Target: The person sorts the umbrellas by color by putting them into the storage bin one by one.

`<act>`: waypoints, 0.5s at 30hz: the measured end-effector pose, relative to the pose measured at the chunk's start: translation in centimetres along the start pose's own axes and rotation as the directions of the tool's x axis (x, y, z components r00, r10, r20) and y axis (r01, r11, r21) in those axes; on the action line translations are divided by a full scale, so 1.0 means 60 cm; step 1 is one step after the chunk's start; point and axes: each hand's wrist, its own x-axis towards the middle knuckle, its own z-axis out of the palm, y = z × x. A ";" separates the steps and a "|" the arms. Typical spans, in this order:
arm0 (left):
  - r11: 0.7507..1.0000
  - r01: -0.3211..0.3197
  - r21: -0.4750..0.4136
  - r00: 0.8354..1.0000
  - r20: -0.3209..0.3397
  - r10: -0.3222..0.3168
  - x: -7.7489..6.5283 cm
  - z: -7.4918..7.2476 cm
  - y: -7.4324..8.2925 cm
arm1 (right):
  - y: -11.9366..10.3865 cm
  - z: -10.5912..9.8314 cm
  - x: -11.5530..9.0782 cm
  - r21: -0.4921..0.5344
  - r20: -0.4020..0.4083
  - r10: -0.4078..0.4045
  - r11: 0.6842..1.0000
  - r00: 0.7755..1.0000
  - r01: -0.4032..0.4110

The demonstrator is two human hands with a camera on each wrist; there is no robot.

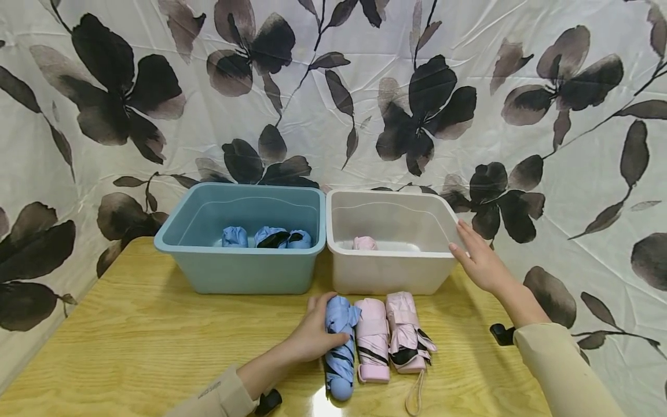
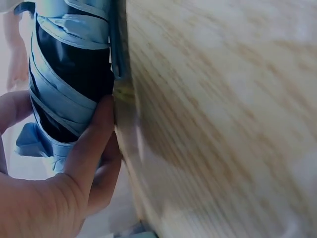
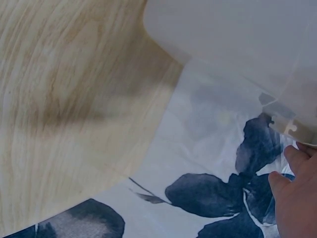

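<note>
My left hand [image 1: 316, 334] grips a blue folding umbrella [image 1: 341, 324] on the table, thumb on the near part and fingers by its far end. In the left wrist view the umbrella [image 2: 72, 74] shows dark fabric between its blue folds, with fingers on both sides. Two pink folding umbrellas lie to its right: one neatly wrapped [image 1: 372, 336], the other looser [image 1: 402, 324] with a cord loop. My right hand [image 1: 482, 263] rests on the right rim of the white bin [image 1: 393, 272], fingers fairly straight. Only part of that hand [image 3: 302, 193] enters the right wrist view.
A blue-green bin [image 1: 250, 272] stands left of the white one, rims touching; several blue bundles [image 1: 272, 237] lie inside. One pink bundle [image 1: 365, 243] lies in the white bin. A flower-printed cloth [image 1: 333, 104] hangs behind the wooden table [image 1: 130, 347].
</note>
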 end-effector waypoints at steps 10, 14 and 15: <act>0.997 -0.071 -0.030 0.996 -0.062 0.069 -0.016 -0.034 0.003 | -0.001 -0.001 0.002 0.010 -0.009 -0.016 1.000 1.000 0.016; 0.997 -0.071 -0.034 0.994 -0.086 0.068 -0.023 -0.054 0.015 | -0.002 -0.001 0.000 0.015 -0.002 -0.013 1.000 1.000 0.013; 0.997 -0.070 -0.035 0.993 -0.093 0.066 -0.024 -0.060 0.019 | -0.002 -0.001 0.000 0.016 0.001 -0.011 1.000 1.000 0.011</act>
